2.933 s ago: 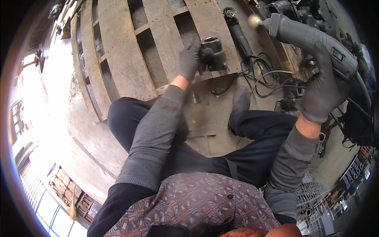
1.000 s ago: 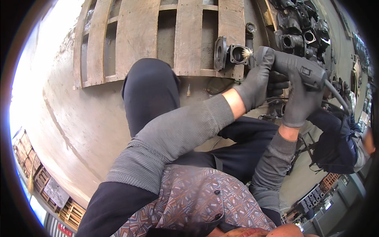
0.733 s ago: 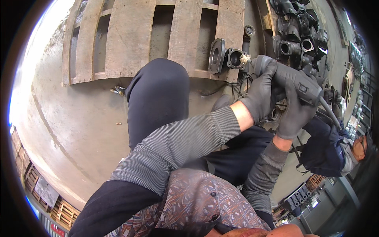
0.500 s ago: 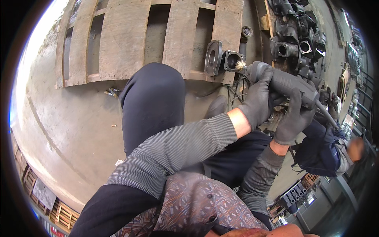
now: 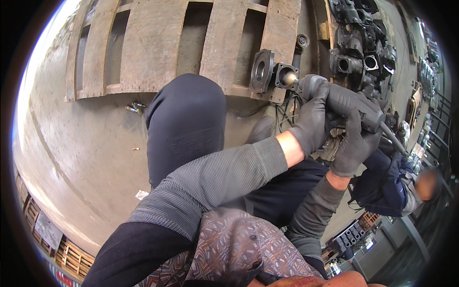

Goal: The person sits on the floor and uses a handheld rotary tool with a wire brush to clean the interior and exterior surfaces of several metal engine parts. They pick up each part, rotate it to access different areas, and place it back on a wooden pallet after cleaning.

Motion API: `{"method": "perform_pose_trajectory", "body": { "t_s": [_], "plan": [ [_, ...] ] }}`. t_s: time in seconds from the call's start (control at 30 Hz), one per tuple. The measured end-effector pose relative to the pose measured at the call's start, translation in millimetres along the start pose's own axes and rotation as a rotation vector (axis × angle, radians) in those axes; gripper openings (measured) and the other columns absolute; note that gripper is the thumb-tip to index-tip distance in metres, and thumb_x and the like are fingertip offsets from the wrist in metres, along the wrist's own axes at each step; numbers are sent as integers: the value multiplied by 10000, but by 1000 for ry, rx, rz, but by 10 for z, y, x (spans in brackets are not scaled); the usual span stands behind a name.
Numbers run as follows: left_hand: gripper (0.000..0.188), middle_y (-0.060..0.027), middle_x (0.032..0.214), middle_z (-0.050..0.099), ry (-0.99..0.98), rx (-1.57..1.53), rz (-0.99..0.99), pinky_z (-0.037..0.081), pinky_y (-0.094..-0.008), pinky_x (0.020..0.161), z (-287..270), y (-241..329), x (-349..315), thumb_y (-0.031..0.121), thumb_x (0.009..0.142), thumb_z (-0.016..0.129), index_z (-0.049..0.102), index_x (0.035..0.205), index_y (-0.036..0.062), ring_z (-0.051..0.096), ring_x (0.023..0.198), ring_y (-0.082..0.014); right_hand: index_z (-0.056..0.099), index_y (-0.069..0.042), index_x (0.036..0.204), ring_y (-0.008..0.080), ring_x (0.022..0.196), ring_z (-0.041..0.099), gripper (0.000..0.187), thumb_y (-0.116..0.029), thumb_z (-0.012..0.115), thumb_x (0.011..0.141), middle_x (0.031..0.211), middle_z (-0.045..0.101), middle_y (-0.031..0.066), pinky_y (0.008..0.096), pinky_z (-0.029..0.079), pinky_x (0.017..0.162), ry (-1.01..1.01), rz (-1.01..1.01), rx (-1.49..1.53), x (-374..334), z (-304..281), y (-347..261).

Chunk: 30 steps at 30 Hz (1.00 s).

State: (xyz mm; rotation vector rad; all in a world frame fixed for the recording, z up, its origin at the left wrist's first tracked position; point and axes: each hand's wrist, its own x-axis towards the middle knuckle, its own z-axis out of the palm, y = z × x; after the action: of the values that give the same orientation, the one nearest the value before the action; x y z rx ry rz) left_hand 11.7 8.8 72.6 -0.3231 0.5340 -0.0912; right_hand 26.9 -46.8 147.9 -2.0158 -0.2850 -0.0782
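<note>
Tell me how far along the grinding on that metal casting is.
Done: the dark casting sits on the wooden pallet's edge. In hand: the left hand and right hand both grip the power grinder, its tip at the casting's bore. Left: a pile of similar castings lies beyond; whether they are finished cannot be told.

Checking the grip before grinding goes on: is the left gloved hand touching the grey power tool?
Touching. The head view shows the left hand wrapped around the front of the grey power tool, with no gap.
</note>
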Motion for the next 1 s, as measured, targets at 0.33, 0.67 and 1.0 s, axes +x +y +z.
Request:
{"method": "perform_pose_trajectory", "body": {
  "t_s": [0.33,0.67,1.0],
  "plan": [
    [504,-119,1211,684,-17,-114,19,553,-397,971,-57,65,36,513,1047,535,572,1289,73,681,1078,-220,457,69,1407,254,1193,631,698,53,814,806,1316,629,187,374,534,1037,-104,-28,-69,31,91,51],
    [552,-116,1215,682,13,-52,55,550,-404,966,-218,121,216,543,1041,528,566,1304,60,677,1083,-243,514,57,1348,237,1154,643,634,53,827,796,1282,643,169,355,541,1015,-74,-21,-62,91,196,253],
    [574,-119,1239,648,36,-58,42,564,-431,952,-12,98,37,541,1026,565,517,1326,54,682,1070,-253,525,83,1332,227,1136,642,594,42,810,812,1262,647,167,364,540,1010,-50,-71,-67,103,148,125]
  ]
}}
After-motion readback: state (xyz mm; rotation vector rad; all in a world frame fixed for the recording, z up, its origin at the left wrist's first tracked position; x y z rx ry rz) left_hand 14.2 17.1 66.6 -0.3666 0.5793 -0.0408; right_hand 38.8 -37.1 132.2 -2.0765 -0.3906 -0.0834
